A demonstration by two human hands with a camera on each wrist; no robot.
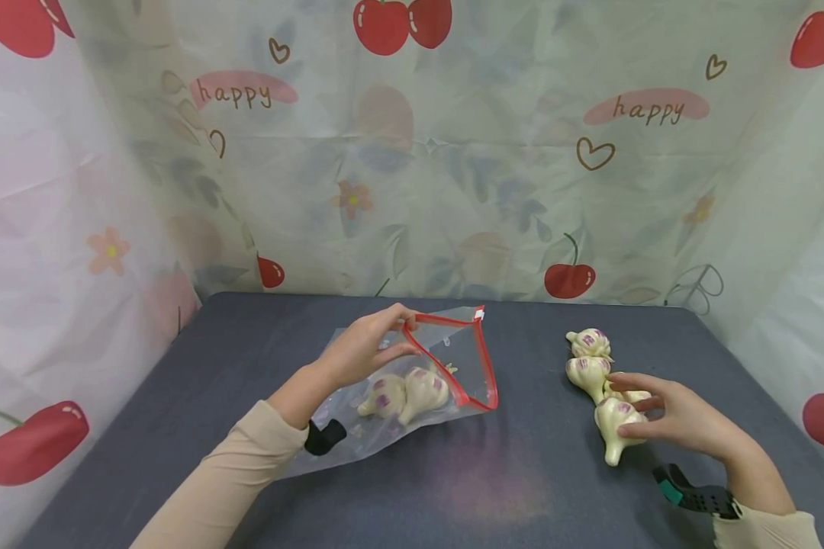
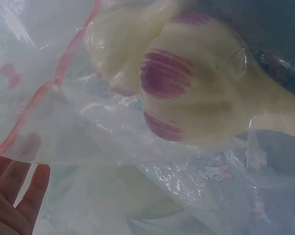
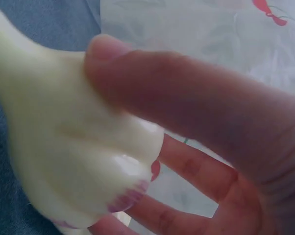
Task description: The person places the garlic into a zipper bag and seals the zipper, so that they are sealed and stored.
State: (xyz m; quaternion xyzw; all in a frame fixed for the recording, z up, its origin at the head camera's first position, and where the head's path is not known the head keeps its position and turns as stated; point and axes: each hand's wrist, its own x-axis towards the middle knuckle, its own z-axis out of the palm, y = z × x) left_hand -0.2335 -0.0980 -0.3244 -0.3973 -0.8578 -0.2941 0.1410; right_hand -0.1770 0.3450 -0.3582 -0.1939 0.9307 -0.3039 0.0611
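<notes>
My left hand (image 1: 364,347) pinches the red-edged rim of a clear zip bag (image 1: 378,438) at its upper side, and the bag's mouth gapes to the right. Inside lie two garlic bulbs (image 1: 424,393) with purple marks, seen large through the film in the left wrist view (image 2: 186,93). My right hand (image 1: 683,415) grips the nearest garlic bulb (image 1: 616,419) of a group on the right. In the right wrist view the thumb lies on this bulb (image 3: 74,137), with fingers curled behind it. Another bulb (image 1: 635,396) shows partly behind the fingers.
Two more garlic bulbs, a middle one (image 1: 587,374) and a rear one (image 1: 592,343), touch in a line behind. The dark table (image 1: 522,488) is enclosed by a printed curtain (image 1: 439,206) at the back and sides. A black band (image 1: 700,496) circles my right wrist.
</notes>
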